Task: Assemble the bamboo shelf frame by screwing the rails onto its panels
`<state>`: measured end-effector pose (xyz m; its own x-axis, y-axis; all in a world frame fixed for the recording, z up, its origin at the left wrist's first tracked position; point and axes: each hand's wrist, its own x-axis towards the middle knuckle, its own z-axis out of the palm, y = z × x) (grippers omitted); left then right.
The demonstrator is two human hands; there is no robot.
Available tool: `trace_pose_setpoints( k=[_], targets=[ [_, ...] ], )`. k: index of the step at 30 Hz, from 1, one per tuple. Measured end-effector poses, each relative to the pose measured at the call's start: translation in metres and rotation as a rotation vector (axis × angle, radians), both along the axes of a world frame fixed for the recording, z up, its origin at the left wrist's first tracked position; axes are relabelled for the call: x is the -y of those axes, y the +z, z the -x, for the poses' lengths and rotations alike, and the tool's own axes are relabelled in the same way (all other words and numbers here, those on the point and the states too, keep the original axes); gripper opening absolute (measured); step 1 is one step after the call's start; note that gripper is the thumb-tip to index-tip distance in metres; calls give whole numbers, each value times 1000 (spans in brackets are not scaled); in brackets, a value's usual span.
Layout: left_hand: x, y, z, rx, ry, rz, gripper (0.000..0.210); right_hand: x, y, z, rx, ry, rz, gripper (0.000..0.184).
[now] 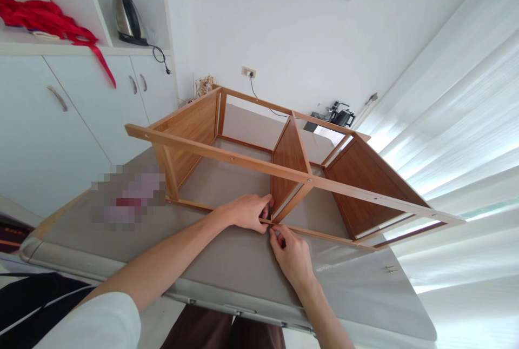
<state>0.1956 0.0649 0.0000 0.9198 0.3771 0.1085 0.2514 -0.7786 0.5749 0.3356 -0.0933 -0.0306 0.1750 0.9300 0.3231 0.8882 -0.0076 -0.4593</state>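
Note:
A wooden shelf frame [211,149] lies on its side on the grey table, with panels set between its long rails. My left hand [249,211] is closed around the lower front rail where the middle panel [288,157] meets it. Just right of it, my right hand [292,254] pinches at the outer side of the same joint, thumb and forefinger pressed together. Whatever sits between those fingertips is too small and covered to name. A few small screws [391,269] lie on the tabletop to the right.
The grey table [219,262] has its front edge close to my body. On its left lies a blurred-out item [133,195]. White cabinets [81,100] hold a kettle [127,17] and red cloth [52,19]. Curtains [466,149] hang at the right.

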Motion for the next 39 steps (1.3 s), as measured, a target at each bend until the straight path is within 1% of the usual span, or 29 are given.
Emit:
trace_pose_setpoints(
  k=[8,14,21,30,39],
  targets=[
    [2,3,-2,-47,25,4,42,1,-5,-2,-8,-20,15,20],
    [1,3,-1,-20,6,7,40,-1,-3,-2,-1,-35,1,21],
    [1,4,-1,-32,9,0,42,0,-4,-1,-23,-10,2,19],
    [1,3,0,-38,12,16,43,-3,-6,-1,-3,-47,-20,22],
    [1,3,-1,-32,26,13,46,-2,-8,-4,-11,1,-21,22]
  ],
)
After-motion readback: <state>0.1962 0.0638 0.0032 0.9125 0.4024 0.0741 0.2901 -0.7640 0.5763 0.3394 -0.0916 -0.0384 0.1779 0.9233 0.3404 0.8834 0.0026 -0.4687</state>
